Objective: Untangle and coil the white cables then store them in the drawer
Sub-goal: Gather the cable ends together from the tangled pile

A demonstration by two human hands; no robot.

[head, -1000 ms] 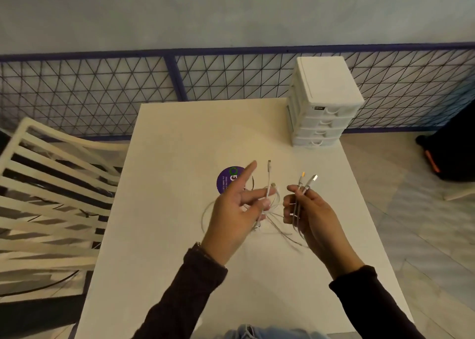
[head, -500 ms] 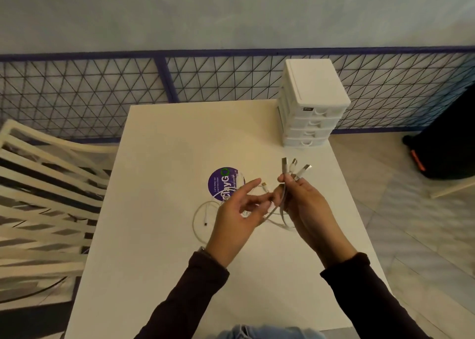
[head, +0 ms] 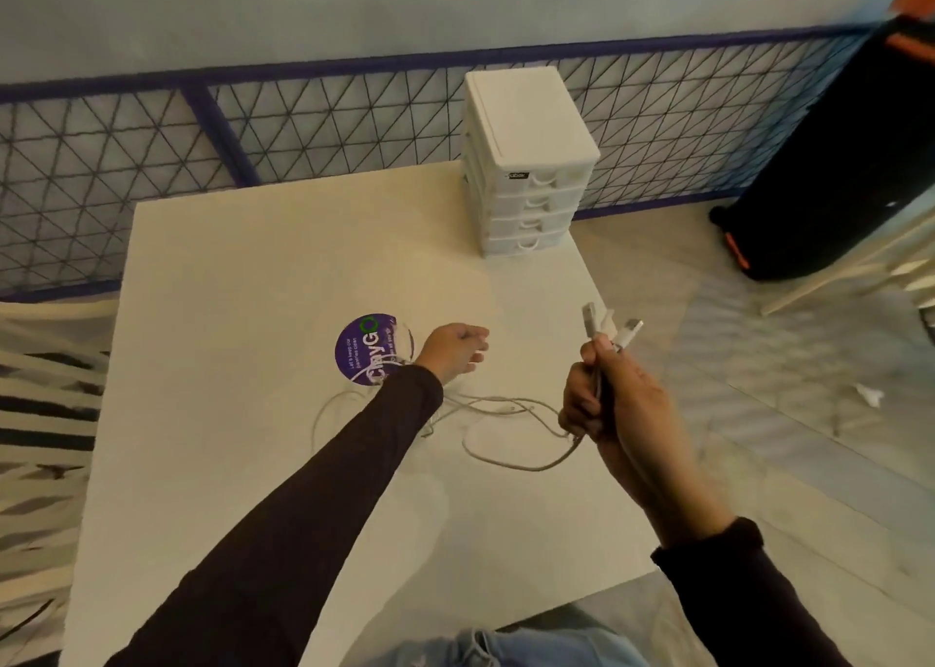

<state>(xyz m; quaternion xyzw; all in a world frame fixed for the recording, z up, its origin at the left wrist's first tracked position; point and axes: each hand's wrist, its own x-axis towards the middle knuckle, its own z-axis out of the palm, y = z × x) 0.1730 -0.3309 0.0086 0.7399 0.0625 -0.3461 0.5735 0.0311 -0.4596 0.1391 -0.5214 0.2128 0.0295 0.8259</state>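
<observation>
From the head view, my right hand (head: 609,403) sits at centre right of the frame, its fingers (head: 582,408) wrapped tight round a bunch of cable ends. I count three plugs (head: 609,325) poking up above my fist. The rest of the white cables (head: 506,411) trail left from it in loose, crossing loops on the tabletop (head: 243,302), mid-frame. My left hand (head: 453,350) reaches to just beside the one purple sticker (head: 365,350). Its fingers look curled, but I cannot tell whether they have caught a strand. I cannot count the separate cables in that heap. The single drawer unit (head: 528,196) stands at the tabletop's upper right with all four drawers closed. I judge I'm early on: ends gathered, nothing coiled, nothing stored.
</observation>
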